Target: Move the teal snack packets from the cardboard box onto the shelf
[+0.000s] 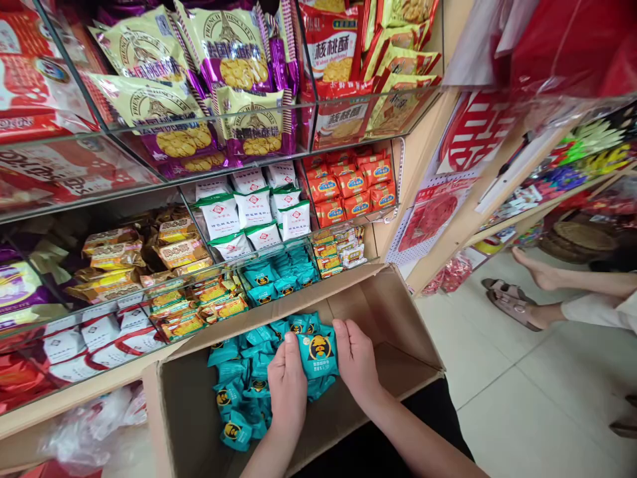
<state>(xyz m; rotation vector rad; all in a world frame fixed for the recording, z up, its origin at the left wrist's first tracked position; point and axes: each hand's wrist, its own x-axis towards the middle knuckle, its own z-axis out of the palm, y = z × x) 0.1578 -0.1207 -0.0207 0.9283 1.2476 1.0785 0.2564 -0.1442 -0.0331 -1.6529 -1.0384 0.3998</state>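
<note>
Between my two hands is a teal snack packet (317, 355) with a black and yellow emblem, held above an open cardboard box (398, 312). My left hand (288, 382) pinches its left side, thumb on top. On the opposite edge, my right hand (357, 358) is closed with its fingers curled. Below them, many similar teal packets (241, 398) lie heaped in the left and middle part of the box. Just beyond the box's far flap, more teal packets (286, 275) fill a shelf compartment.
Clear-fronted shelves (219, 123) hold bagged biscuits, white packets (253, 209) and red packets (343, 186). A plastic bag (94, 425) lies under the lower shelf at left. On the tiled floor (497, 372) at right, another person's legs and sandals (512, 305) show.
</note>
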